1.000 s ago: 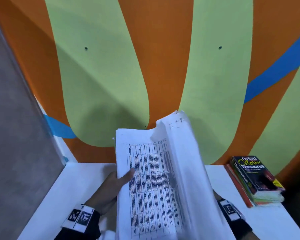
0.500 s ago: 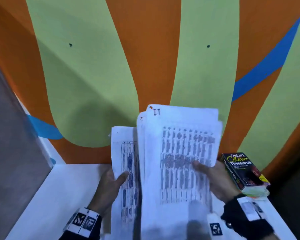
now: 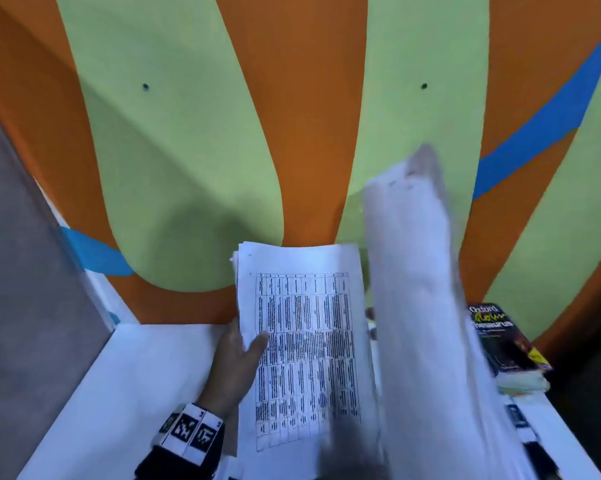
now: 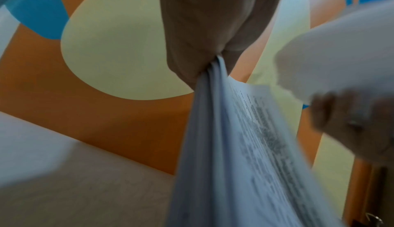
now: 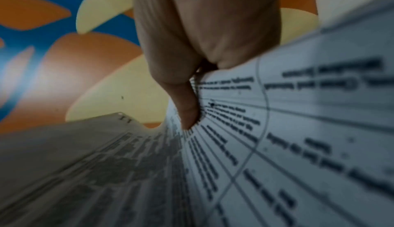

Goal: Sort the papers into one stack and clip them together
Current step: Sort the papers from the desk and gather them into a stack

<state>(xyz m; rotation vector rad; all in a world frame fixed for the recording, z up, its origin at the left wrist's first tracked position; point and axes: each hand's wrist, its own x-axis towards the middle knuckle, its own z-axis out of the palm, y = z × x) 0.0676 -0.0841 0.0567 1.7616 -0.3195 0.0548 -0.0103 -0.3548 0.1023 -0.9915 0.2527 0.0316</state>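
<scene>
My left hand (image 3: 233, 362) grips a stack of printed table sheets (image 3: 302, 341) by its left edge, thumb on the top page, holding it upright above the white table (image 3: 119, 393). A second batch of papers (image 3: 416, 306) stands to its right, turned nearly edge-on and blurred. In the head view that batch hides most of my right hand. The right wrist view shows the right hand (image 5: 192, 45) pinching these printed sheets (image 5: 298, 146), its thumb (image 5: 187, 112) pressed on the page. In the left wrist view the left hand (image 4: 213, 20) clamps its stack (image 4: 245, 146). No clip is in view.
A thick black thesaurus (image 3: 503, 341) lies on other books at the table's right end, close to the right-hand papers. A grey partition (image 3: 32, 289) borders the table on the left. The painted orange and green wall (image 3: 309, 116) rises straight behind the table.
The right-hand batch, which faced me and overlapped the left stack, has swung right and turned edge-on. The left stack's top page is now uncovered. The left hand has kept its grip.
</scene>
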